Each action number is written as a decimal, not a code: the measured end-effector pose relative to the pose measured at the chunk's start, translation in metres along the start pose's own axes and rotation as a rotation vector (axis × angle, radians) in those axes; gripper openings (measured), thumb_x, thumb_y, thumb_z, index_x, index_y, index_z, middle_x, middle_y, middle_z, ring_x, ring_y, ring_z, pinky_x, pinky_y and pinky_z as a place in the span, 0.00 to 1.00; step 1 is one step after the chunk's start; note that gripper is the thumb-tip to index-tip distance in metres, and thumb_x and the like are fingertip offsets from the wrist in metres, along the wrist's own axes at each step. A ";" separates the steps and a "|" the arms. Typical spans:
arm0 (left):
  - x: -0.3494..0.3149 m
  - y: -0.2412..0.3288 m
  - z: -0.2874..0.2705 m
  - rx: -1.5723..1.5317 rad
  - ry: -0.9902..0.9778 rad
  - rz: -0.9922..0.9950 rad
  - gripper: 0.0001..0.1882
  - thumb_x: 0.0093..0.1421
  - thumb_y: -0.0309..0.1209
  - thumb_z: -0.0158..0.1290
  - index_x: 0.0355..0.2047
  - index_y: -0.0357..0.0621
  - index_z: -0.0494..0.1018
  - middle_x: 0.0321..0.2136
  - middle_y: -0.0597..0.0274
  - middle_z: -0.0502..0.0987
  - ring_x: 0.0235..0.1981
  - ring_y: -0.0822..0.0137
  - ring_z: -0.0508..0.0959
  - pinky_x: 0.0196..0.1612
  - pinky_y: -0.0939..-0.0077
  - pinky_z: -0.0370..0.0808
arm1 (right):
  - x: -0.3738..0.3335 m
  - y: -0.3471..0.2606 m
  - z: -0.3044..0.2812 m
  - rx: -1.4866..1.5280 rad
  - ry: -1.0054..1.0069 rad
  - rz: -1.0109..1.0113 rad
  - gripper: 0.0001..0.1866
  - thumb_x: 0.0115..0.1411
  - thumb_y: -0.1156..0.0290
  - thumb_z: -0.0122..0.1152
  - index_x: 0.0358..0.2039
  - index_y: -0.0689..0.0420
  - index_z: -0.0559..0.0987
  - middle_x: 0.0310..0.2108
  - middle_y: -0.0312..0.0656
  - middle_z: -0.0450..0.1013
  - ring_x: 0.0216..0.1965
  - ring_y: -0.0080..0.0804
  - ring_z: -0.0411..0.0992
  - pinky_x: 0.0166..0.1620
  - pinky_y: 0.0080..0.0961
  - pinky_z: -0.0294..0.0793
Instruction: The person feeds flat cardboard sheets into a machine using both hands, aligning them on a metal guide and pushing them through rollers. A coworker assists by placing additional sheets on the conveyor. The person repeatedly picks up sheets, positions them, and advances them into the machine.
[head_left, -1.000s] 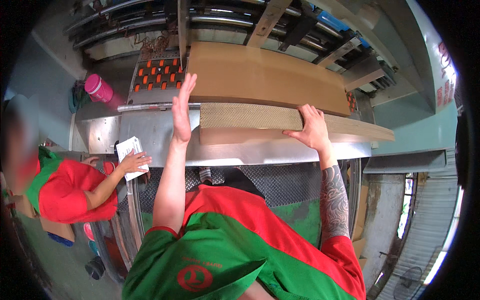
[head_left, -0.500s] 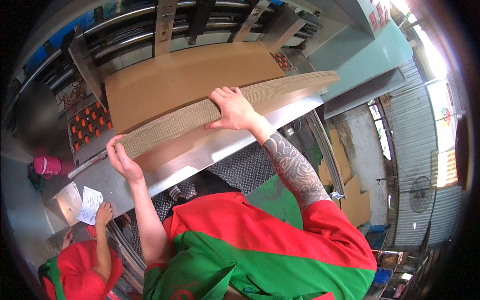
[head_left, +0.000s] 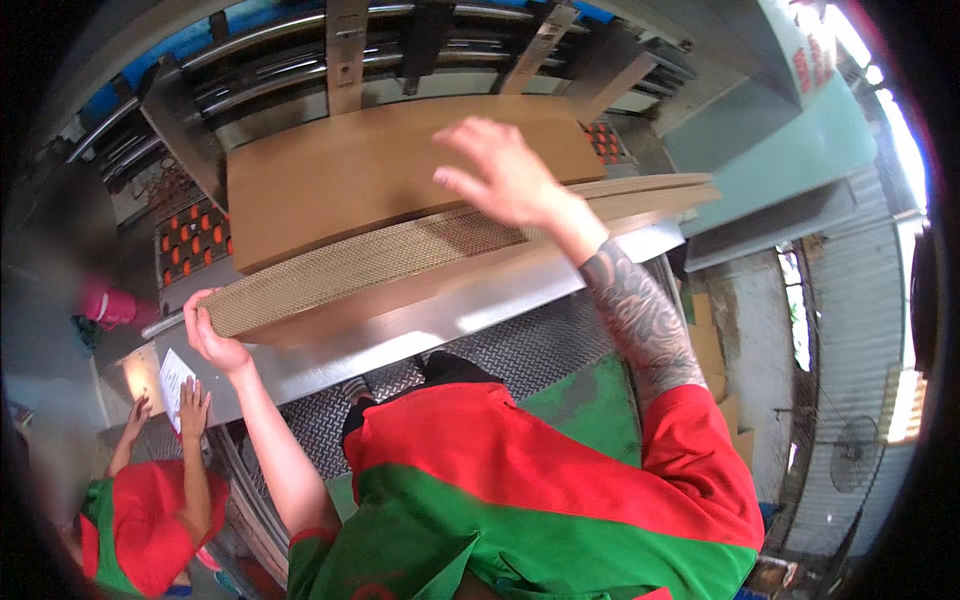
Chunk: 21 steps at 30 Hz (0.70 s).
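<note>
Since the earlier frame, the right hand (head_left: 505, 175) has lifted off the stack of cardboard sheets (head_left: 400, 255) and now hovers just above its top face, fingers spread apart and holding nothing. Left hand (head_left: 212, 340) clamps the near left corner of the stack, thumb against the fluted edge, fingers wrapped below. Stack lies flat on the grey metal desk (head_left: 440, 325) of the machine, its corrugated edge toward the person and its far end running to the right. Behind it, steel rollers (head_left: 300, 60) span the machine; a panel of orange buttons (head_left: 190, 245) sits to the left. At lower left, another person in red and green rests both hands by a white paper (head_left: 172, 380).
</note>
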<state>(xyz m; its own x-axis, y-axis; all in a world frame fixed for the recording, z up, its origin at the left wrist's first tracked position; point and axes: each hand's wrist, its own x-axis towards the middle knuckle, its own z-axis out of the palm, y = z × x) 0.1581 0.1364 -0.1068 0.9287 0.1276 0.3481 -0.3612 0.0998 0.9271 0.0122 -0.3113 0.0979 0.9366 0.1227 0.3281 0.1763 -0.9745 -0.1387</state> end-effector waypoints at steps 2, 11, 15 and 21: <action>0.003 -0.004 -0.003 0.014 -0.011 0.069 0.18 0.75 0.35 0.42 0.48 0.32 0.76 0.44 0.50 0.81 0.48 0.59 0.82 0.57 0.62 0.78 | 0.016 0.040 -0.021 0.018 0.058 -0.024 0.26 0.74 0.48 0.63 0.61 0.54 0.81 0.59 0.50 0.77 0.64 0.53 0.75 0.65 0.55 0.75; 0.000 -0.022 -0.027 -0.137 0.077 -0.047 0.23 0.73 0.43 0.45 0.51 0.34 0.76 0.45 0.50 0.81 0.51 0.55 0.82 0.60 0.58 0.77 | 0.050 0.159 0.094 0.029 -0.173 0.037 0.28 0.73 0.55 0.64 0.68 0.54 0.77 0.70 0.55 0.73 0.72 0.56 0.69 0.75 0.48 0.69; 0.005 -0.013 -0.039 -0.079 0.055 -0.086 0.25 0.71 0.46 0.48 0.52 0.34 0.76 0.48 0.48 0.83 0.54 0.53 0.82 0.64 0.57 0.74 | 0.049 0.182 0.137 0.189 -0.625 -0.050 0.34 0.70 0.56 0.66 0.71 0.59 0.74 0.73 0.56 0.70 0.72 0.55 0.70 0.74 0.47 0.70; 0.010 0.047 -0.027 0.425 -0.107 -0.063 0.28 0.76 0.45 0.48 0.62 0.33 0.77 0.64 0.43 0.81 0.69 0.52 0.77 0.76 0.57 0.66 | 0.055 0.168 0.132 0.433 -0.646 0.009 0.30 0.74 0.55 0.64 0.69 0.59 0.75 0.57 0.54 0.82 0.60 0.56 0.80 0.64 0.45 0.78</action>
<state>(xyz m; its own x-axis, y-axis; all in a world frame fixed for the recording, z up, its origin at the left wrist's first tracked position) 0.1481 0.1691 -0.0640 0.9592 0.0290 0.2811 -0.2583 -0.3139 0.9137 0.1330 -0.4441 -0.0305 0.9058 0.3296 -0.2661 0.1456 -0.8321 -0.5351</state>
